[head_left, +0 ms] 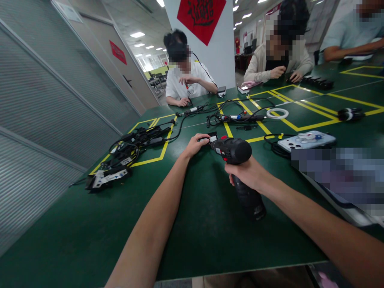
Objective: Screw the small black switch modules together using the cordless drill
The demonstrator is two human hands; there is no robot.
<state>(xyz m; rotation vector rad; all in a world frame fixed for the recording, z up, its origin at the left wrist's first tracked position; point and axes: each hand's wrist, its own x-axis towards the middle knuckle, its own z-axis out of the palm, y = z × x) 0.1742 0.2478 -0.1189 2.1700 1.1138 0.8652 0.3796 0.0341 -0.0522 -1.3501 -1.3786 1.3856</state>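
My right hand (247,173) is wrapped round the grip of a black cordless drill (232,150) with red accents. The drill lies level, its nose pointing forward and left toward a small black part with a white label (213,138) on the green table. Fingers of my left hand (196,145) are closed on the near left side of that black part, holding it against the tabletop. The drill's tip is at or close to the part; whether it touches I cannot tell, as the drill body hides the spot.
Left of my hands lies a heap of black cables and adapters (141,140). Beyond are an electric screwdriver (243,118), a white ring-shaped coil (277,114) and yellow tape lines. A phone (307,141) lies at right. Several people sit across the table (207,248).
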